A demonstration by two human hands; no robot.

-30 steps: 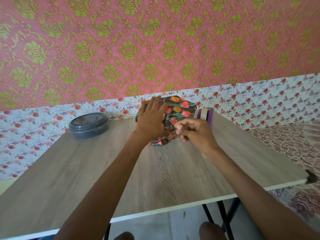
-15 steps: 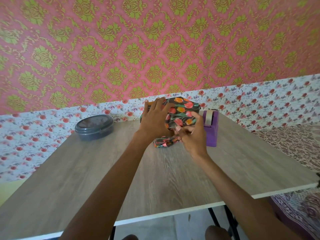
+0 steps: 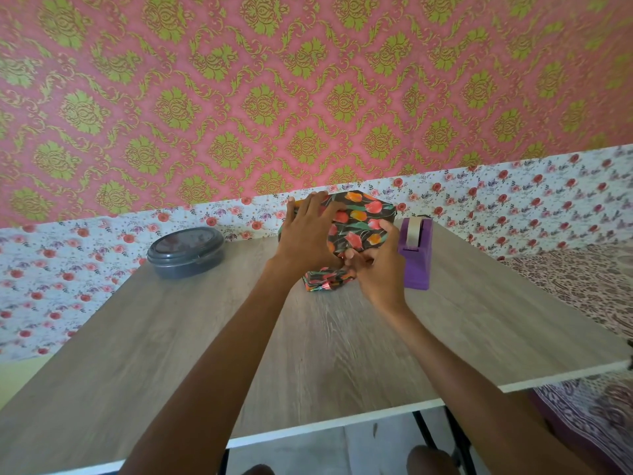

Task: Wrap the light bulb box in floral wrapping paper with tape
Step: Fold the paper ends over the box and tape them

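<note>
While the left hand (image 3: 308,238) lies on the upper left side of the light bulb box (image 3: 359,217), its fingers (image 3: 317,204) are straight and spread, and they press flat on the wrapping. The box is almost fully covered by dark wrapping paper with orange and red tulips (image 3: 352,240). It stands tilted at the far middle of the grey-brown wooden tabletop (image 3: 205,337), close to the wall.

The right hand (image 3: 376,269) holds the package from the lower right side. Its thumb (image 3: 385,226) goes up along the right edge of the paper. The other fingers (image 3: 356,260) are curled and pinch the paper at the lower front fold. Whether a piece of tape is between them, I cannot tell.

Under both hands, a crumpled end of the same paper (image 3: 323,281) lies on the tabletop. Just beside the right hand stands a purple plastic tape dispenser (image 3: 416,258) with a pale roll on top. Well apart, to the left, sits a round dark grey plastic container with a lid (image 3: 186,252).

Behind the tabletop is a wall with pink and green ornament paper (image 3: 308,97) above and a white covering with small red flowers (image 3: 513,207) below.
</note>
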